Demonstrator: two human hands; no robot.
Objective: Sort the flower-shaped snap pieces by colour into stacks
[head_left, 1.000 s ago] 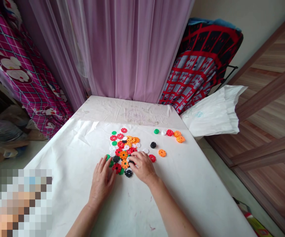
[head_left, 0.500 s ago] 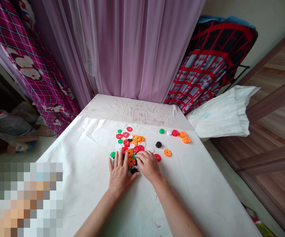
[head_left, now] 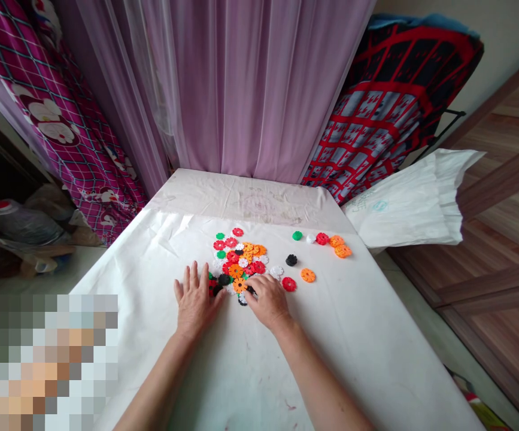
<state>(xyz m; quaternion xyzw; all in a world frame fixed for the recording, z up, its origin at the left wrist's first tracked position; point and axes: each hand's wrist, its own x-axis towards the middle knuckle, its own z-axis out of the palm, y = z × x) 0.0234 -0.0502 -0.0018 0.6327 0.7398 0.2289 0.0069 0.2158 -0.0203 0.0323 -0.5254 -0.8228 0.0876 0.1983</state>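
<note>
Left hand [head_left: 196, 302] slid out to the left edge of the disc pile [head_left: 235, 267], fingers loosely spread; right hand [head_left: 270, 300] curled at its right, can't tell if gripping. Pile's between and just beyond them.

The person's left hand [head_left: 194, 305] and right hand [head_left: 269, 302] are bare, with rounded fingertips [head_left: 194, 266]. Behind them, narrow bare wrists [head_left: 188, 335] widen into an uncovered left forearm [head_left: 158, 377] and right forearm [head_left: 319, 380], the latter bearing a small dark spot [head_left: 342, 409] well back from its hand.
</note>
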